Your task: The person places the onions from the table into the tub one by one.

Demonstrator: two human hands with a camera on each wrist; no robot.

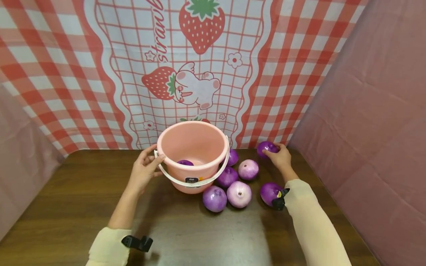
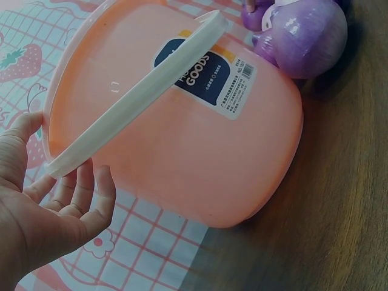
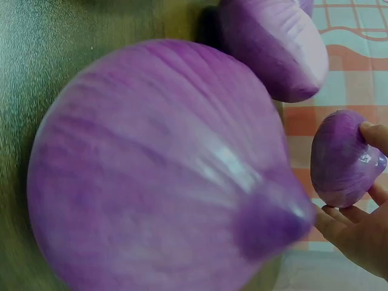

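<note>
Sleeves frame the near edge of the table (image 1: 83,192). Left of the bucket (image 1: 193,147), its rim is steadied by the left hand (image 1: 144,171), fingers loosely curled. Right of it, beyond five loose onions, the far onion (image 1: 267,147) is pinched by the right hand (image 1: 281,157) (light, smooth, likely slippery; best cupped around its widest part).

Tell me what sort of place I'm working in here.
Likely a staged tabletop set, not a real kitchen: a wooden table backed by a hung strawberry cloth, pink sheets at the sides, with a pink bucket and purple onions.
</note>
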